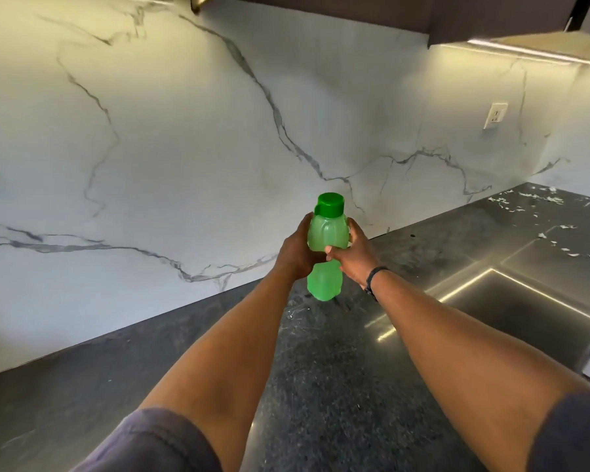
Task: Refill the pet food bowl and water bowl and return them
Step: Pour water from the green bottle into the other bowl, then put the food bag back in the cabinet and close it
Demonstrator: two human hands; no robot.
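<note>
Two bare forearms reach out over the dark speckled bench (pixel 321 369). The left hand (pixel 295 250) and right hand (pixel 353 252) both grip a green bottle (pixel 326 233) around its waist, upright, capped, held above the bench. Right lies a steel sink (pixel 525 311); behind, a veined marble wall (pixel 184 131).

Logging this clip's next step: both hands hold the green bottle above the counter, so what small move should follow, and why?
Probably flip open the dark green cap: it looks closed, both the left hand and right hand grip the translucent green plastic bottle, and no bowl is in view.
</note>
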